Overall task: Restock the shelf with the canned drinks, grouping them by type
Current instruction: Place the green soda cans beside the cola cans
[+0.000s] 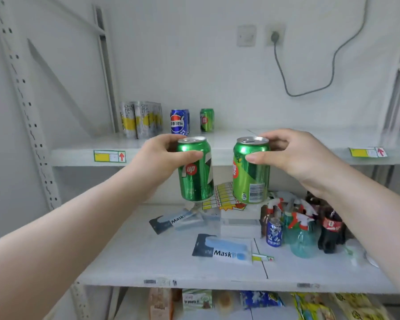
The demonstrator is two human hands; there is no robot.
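**Inspector:** Report the left hand.

**Operator:** The left hand [162,158] grips the 7up can [195,179] near its top. The thumb lies across the front and the fingers curl round the back. The can is upright and held in the air in front of the upper shelf [79,155].

**Inspector:** And the right hand?

**Operator:** The right hand [293,155] holds the second green can [251,174] in the same way, with the thumb on the front and the fingers wrapped behind the rim. It is upright with its barcode facing the camera, beside the 7up can but not touching it.

**Inspector:** What stock is on the upper shelf?

**Operator:** There are three groups at the back. From left to right they are the grey-and-yellow cans [141,120], the blue Pepsi cans [179,122] and one shelved green can [207,120], which stands apart from the Pepsi group.

**Inspector:** What is below?

**Operator:** The middle shelf [148,262] carries mask packs [224,249] — flat, labels up. Spray bottles [301,236] and cola bottles [331,229] are clustered at its right.
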